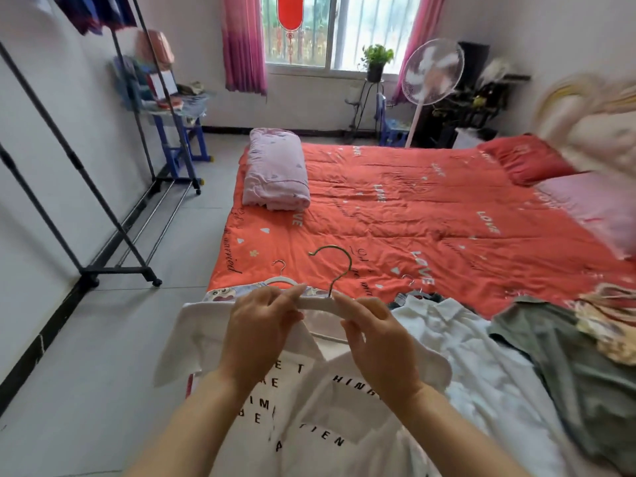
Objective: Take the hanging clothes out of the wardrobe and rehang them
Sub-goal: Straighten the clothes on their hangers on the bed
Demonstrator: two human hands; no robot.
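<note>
Clothes rack (117,270): well left of the grip, beyond it. Lettered white shirt (303,401): drapes below both hands at the bed edge. White hanger (318,303): long axis left-right, hook upward. Left hand (261,321) and right hand (375,335) each pinch its top; left is nearer the rack.

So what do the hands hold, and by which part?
White hanger with gold hook: left hand pinches the bar left of the hook, right hand right of it.
</note>
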